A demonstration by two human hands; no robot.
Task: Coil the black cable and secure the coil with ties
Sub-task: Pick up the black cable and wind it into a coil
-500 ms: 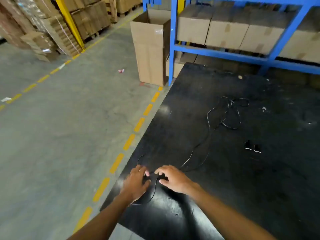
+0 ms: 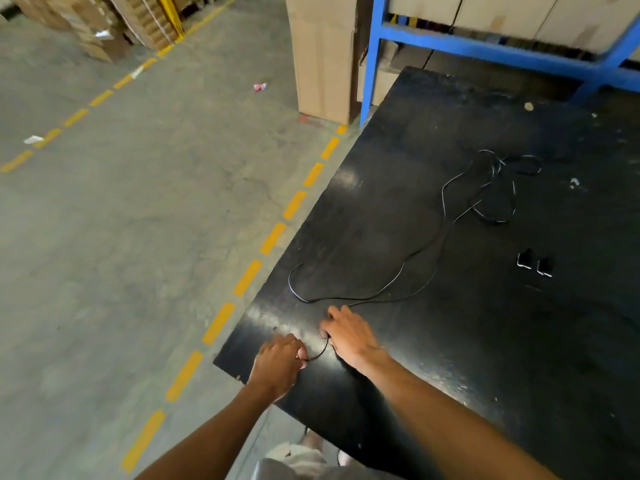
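A thin black cable (image 2: 401,271) lies loose across the black table (image 2: 433,341), running from a tangle at the far right down to a small loop near the table's front-left corner. My left hand (image 2: 278,363) pinches one stretch of the cable near that corner. Just to its right, my right hand (image 2: 351,332) rests on the table with the cable under its fingers, and a short length spans between the two hands. Two small black ties (image 2: 535,265) lie side by side on the table to the right.
The table's left edge drops to a concrete floor with a dashed yellow line (image 2: 273,237). A tall cardboard box (image 2: 322,57) and a blue rack (image 2: 485,46) holding cartons stand beyond the table's far end. Stacked boxes (image 2: 104,26) fill the far left.
My hands have drawn apart along the cable, and a short length now spans between them. The loop near the table's corner lies wider. The view has dipped a little.
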